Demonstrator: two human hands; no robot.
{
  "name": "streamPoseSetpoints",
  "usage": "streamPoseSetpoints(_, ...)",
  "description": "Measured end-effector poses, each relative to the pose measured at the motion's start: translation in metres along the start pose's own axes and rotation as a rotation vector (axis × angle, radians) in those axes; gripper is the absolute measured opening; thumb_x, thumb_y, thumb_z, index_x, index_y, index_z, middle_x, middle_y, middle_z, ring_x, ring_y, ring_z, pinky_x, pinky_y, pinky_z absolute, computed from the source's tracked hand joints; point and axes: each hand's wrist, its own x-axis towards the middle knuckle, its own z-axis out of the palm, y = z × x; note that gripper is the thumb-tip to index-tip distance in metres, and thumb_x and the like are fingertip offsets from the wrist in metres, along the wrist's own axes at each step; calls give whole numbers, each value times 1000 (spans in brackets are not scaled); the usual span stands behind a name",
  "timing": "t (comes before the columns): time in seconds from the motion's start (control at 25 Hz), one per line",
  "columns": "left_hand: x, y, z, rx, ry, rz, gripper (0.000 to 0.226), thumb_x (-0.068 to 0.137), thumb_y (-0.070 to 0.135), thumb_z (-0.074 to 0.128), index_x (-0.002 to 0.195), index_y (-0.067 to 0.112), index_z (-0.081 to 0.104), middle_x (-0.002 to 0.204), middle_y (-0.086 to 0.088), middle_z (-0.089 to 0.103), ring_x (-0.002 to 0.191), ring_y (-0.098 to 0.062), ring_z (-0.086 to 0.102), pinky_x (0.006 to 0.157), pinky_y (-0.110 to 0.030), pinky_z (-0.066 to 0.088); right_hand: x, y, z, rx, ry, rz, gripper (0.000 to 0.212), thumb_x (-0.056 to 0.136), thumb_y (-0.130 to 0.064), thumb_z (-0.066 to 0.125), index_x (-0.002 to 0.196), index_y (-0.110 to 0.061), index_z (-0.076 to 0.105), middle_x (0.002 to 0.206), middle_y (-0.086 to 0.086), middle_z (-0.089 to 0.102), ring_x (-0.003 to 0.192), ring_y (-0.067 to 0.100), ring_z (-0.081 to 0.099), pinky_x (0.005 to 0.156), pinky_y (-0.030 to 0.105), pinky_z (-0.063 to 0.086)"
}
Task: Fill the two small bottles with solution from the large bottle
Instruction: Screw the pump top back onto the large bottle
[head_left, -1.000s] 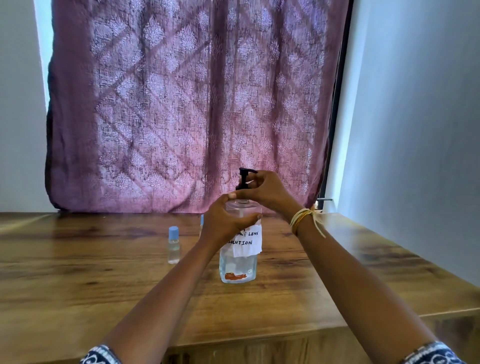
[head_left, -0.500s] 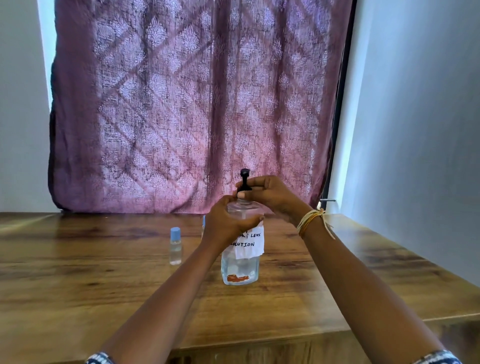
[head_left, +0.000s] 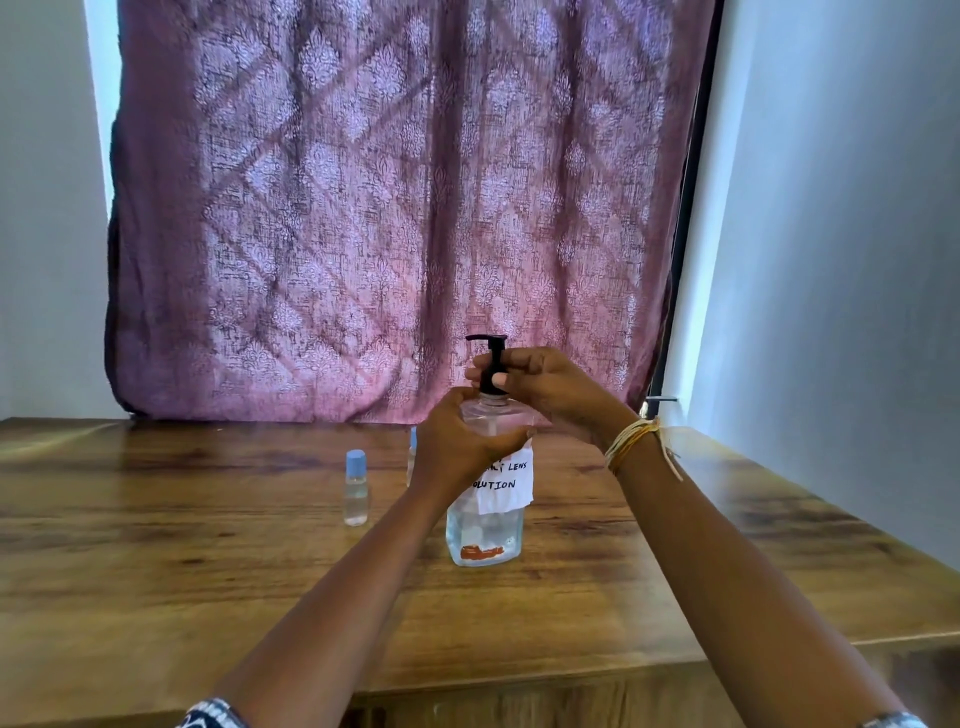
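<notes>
A large clear bottle (head_left: 485, 535) with a white handwritten label stands upright on the wooden table (head_left: 208, 571). My left hand (head_left: 460, 441) is wrapped around its shoulder. My right hand (head_left: 545, 387) grips the collar of its black pump top (head_left: 491, 358), whose spout points left. One small clear bottle (head_left: 356, 493) with a light blue cap stands to the left of the large one. A second small bottle (head_left: 413, 452) shows only as a blue sliver behind my left hand.
A purple patterned curtain (head_left: 389, 208) hangs behind the table's far edge. A pale wall (head_left: 857, 260) runs along the right side. The table's front edge (head_left: 519, 675) lies near me, over a darker panel.
The pump top has turned under my right hand: its spout now points left. Both hands stay on the large bottle, which has not left its spot.
</notes>
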Motion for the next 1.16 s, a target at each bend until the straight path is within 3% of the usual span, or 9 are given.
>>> streamPoseSetpoints(0.24,3,-2,-3,-18,-20,-16,52,57,38,91,99,32,61,83,21,66,71,16,62,57,-2,45,2,1,10,-137,336,5,26,63,-10,88,87,-6,78,85,13,77,80,21,74,81,33,59)
streamPoseSetpoints(0.4,2,-6,-2,-91,-21,10,47,58,29,91,96,30,64,81,19,69,69,17,63,54,-3,44,4,5,19,-159,478,20,21,55,-18,93,64,-24,75,76,4,77,76,18,75,79,37,61)
streamPoseSetpoints(0.56,0,-7,0,-114,-10,42,52,59,30,90,103,21,66,88,13,72,74,11,66,56,-3,45,2,7,27,-185,580,34,26,50,-28,95,49,-35,70,60,-11,73,61,5,72,64,26,60)
streamPoseSetpoints(0.72,-2,-4,-1,-78,-21,60,56,63,32,88,110,20,60,97,15,67,85,11,61,62,-1,44,-6,6,29,-221,537,-23,23,60,-28,91,63,-33,69,68,-11,74,70,7,74,76,34,62)
streamPoseSetpoints(0.8,-6,-5,-4,-42,-72,70,61,66,35,87,113,26,50,102,20,60,88,13,57,64,-4,43,-14,7,28,-206,431,-47,25,70,-25,86,90,-28,70,93,-4,76,93,14,72,92,40,57)
streamPoseSetpoints(0.88,-15,-12,-10,-23,-194,70,66,70,39,84,120,35,42,111,19,57,97,10,58,71,-7,45,-25,13,29,-167,305,18,57,79,-29,78,129,-17,54,130,7,61,120,21,58,102,39,49)
streamPoseSetpoints(0.96,-26,-32,-16,-100,-324,45,78,71,32,85,134,30,40,122,9,62,110,-1,63,84,-14,51,-37,23,28,-70,239,104,73,86,-29,70,147,-18,32,141,10,46,121,22,50,91,33,47)
streamPoseSetpoints(1.08,-45,-66,-24,-179,-397,-108,93,61,28,92,138,21,40,129,-4,63,118,-23,63,96,-41,55,-51,45,27,-11,126,160,64,86,-5,66,141,-14,34,135,18,53,114,31,59,88,43,54)
streamPoseSetpoints(1.16,-52,-76,-28,-73,-362,-234,98,49,39,92,133,26,43,127,3,61,114,-20,62,95,-39,54,-58,63,30,-95,26,174,54,81,6,68,126,-16,46,126,19,62,112,31,64,94,48,54)
